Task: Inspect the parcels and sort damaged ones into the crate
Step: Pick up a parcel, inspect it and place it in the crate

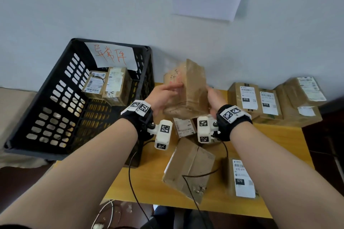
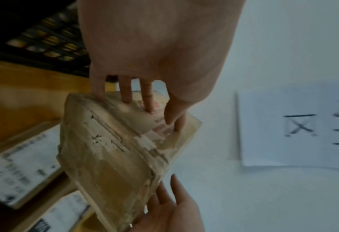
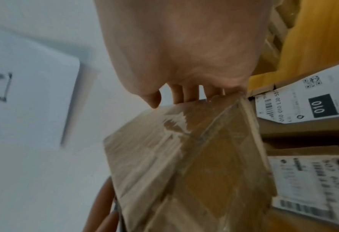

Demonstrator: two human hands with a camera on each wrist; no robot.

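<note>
A brown taped parcel (image 1: 188, 87) with scuffed, peeling tape is held up in the air above the yellow table (image 1: 290, 135), tilted on one corner. My left hand (image 1: 163, 95) lies flat on its left face, the fingers (image 2: 125, 92) straight and the thumb at the far edge. My right hand (image 1: 214, 98) presses its right side with straight fingers, also seen low in the left wrist view (image 2: 174, 204). The parcel (image 2: 115, 157) (image 3: 184, 164) is clamped between the two palms. The black crate (image 1: 37, 151) stands at the left with two labelled parcels (image 1: 93, 84) (image 1: 117, 85) inside.
A row of labelled parcels (image 1: 245, 96) (image 1: 268, 104) (image 1: 301, 98) lines the back right of the table. Below my wrists lie a small parcel (image 1: 184, 126), a crumpled box (image 1: 189, 167) and a parcel marked 070 (image 1: 240, 178). Cables hang from both wrists. The wall is close behind.
</note>
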